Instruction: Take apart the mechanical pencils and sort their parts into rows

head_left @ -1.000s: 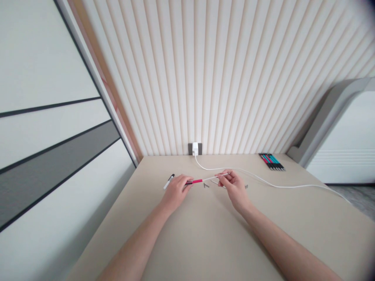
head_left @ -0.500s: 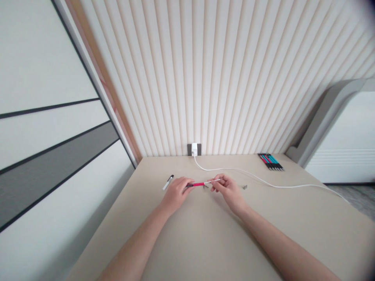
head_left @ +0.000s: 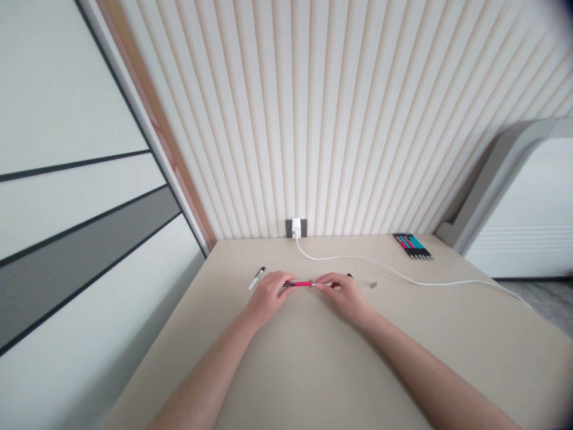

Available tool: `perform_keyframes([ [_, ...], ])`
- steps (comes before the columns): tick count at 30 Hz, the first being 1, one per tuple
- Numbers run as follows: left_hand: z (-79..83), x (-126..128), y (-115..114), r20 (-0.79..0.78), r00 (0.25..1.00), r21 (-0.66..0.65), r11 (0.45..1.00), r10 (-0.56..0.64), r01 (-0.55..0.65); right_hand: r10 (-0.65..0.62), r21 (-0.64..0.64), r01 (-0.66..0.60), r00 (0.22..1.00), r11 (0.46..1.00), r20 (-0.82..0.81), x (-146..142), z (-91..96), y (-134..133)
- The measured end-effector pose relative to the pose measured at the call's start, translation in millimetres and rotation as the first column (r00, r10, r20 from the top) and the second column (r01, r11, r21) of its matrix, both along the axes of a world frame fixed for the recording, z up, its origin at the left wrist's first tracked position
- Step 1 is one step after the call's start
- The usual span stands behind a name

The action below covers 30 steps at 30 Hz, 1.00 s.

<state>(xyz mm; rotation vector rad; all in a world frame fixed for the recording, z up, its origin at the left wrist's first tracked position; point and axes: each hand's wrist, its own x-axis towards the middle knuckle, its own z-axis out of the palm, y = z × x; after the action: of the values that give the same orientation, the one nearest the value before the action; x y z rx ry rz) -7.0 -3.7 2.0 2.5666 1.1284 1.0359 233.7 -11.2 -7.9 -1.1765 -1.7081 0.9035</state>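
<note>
My left hand [head_left: 267, 297] is closed around the black part of a pen barrel [head_left: 303, 284], whose pink part sticks out to the right. A thin white pen refill [head_left: 314, 284] is pinched in the fingers of my right hand [head_left: 345, 297]. The refill lines up with the barrel's right end, and how deep it sits inside I cannot tell. A white piece with a black end [head_left: 256, 278] lies left of my left hand. Just behind my right hand shows a small black tip [head_left: 350, 276], mostly hidden. Small metal bits [head_left: 373, 285] rest to the right.
Several pink, blue and black pens [head_left: 412, 246] lie in a row at the back right of the beige table [head_left: 286, 370]. From a charger [head_left: 296, 227] in the wall socket, a white cable [head_left: 380, 264] runs rightward across the table. A ribbed wall [head_left: 308, 119] stands behind.
My right hand has moved left towards the barrel, and less of the white refill shows between the hands. The black tip behind my right hand has come into view. My left hand stays nearly still.
</note>
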Motion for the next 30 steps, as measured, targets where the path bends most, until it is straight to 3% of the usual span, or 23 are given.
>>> perform_keyframes([
  [6,1.8,0.4,-0.4,0.017,1.000,-0.020,1.000,-0.016,0.017,0.079,0.078,-0.091,0.986,0.993,0.150,2.2,-0.7,-1.6],
  [15,3.2,0.6,-0.3,0.038,0.999,-0.044,0.999,-0.011,0.013,0.036,0.186,-0.088,0.963,0.979,0.266,2.7,5.5,-3.5],
  [21,4.0,-0.7,-0.3,0.007,0.999,-0.057,0.997,-0.051,0.051,0.070,0.189,-0.131,0.952,0.973,0.299,4.5,5.7,-3.0],
  [27,5.9,0.8,-1.8,-0.067,0.994,-0.076,0.993,-0.091,0.086,0.150,0.239,-0.265,0.899,0.934,0.411,3.9,8.5,-5.7],
  [30,6.1,1.6,-2.2,-0.081,0.993,-0.079,0.994,-0.081,0.075,0.126,0.266,-0.260,0.893,0.928,0.432,2.7,10.3,-6.9],
])
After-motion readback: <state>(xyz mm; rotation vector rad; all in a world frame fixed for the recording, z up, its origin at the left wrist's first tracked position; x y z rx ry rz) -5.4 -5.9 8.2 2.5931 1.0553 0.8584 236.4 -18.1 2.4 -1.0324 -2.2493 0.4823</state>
